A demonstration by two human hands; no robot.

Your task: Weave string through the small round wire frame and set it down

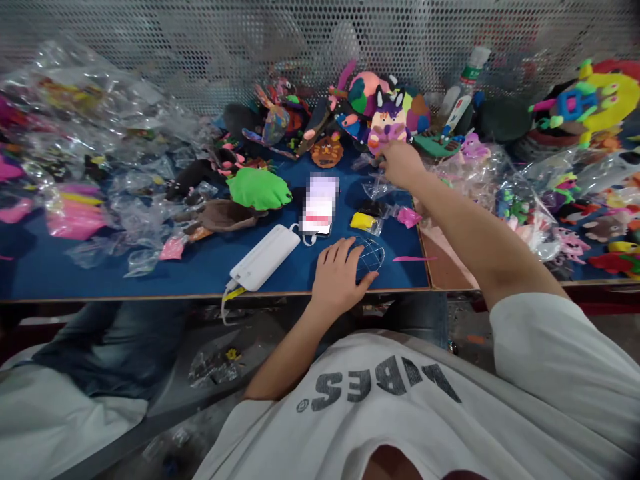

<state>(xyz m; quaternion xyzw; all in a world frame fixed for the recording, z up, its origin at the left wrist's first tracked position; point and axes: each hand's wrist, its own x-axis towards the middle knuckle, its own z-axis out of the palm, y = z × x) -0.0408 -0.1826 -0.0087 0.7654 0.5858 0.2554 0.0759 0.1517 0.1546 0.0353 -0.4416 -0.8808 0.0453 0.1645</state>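
My left hand (339,273) rests on the blue table (100,267) near its front edge, fingers lying on a small clear wire-patterned piece (371,255). My right hand (400,163) reaches far forward and pinches a clear plastic bag (367,162) just below a purple and white animal figure (387,123). A yellow clay lump (363,221) and a pink clay lump (409,216), both in clear wrap, lie between the two hands.
A phone (320,203) and a white power bank (264,257) lie left of my left hand. A green clay shape (259,188), colourful clay figures (595,100) and heaps of clear bags (75,133) crowd the table. A perforated metal wall (200,40) stands behind. Another person's jeans (110,340) are at lower left.
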